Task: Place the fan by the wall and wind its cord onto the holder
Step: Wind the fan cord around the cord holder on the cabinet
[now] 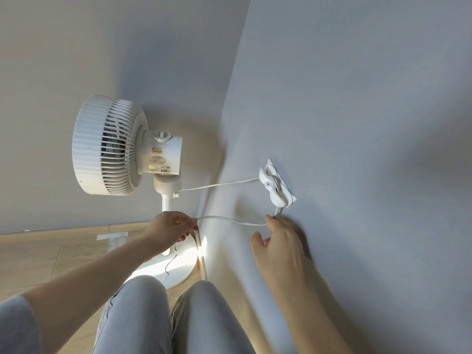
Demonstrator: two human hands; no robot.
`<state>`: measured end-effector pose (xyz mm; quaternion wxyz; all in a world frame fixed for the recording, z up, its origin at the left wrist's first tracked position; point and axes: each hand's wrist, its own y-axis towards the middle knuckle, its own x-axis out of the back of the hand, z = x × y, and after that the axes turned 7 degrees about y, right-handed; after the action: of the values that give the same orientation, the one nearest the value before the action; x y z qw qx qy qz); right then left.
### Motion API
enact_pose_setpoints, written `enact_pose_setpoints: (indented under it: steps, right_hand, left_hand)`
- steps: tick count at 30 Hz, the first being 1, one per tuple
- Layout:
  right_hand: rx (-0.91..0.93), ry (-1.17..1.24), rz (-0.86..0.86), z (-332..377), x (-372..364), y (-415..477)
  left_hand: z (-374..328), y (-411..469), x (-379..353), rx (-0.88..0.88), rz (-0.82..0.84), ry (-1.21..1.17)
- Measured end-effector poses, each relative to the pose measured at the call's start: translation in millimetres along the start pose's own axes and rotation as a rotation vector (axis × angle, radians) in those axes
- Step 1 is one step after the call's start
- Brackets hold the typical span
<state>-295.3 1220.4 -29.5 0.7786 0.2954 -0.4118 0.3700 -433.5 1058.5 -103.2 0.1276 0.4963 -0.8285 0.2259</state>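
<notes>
A white pedestal fan (122, 146) stands in the room corner on its round base (178, 267). Its white cord (219, 184) runs from the neck to a white holder (277, 185) fixed on the right wall, where a few turns are wound. Below the holder the cord (229, 219) hangs in a shallow loop between my hands. My left hand (169, 229) pinches the cord in front of the fan's pole. My right hand (279, 241) holds the cord at its fingertips just under the holder, against the wall. The slack end trails over the base.
Grey walls meet in the corner behind the fan. The wood floor (51, 254) spreads to the left, with a strip of white tape (112, 235) on it. My knees in light jeans (143, 315) are at the bottom, close to the fan base.
</notes>
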Motion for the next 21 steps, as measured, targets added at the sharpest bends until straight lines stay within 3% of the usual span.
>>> enact_pose_setpoints:
  steps: [11, 21]
  right_hand:
    - [0.01, 0.052, 0.071, 7, -16, 30]
    - [0.006, 0.145, -0.045, 18, -27, 50]
  left_hand:
    - [8, 10, 11, 0.065, 0.038, -0.097]
    - [7, 33, 3, 0.05, -0.034, -0.21]
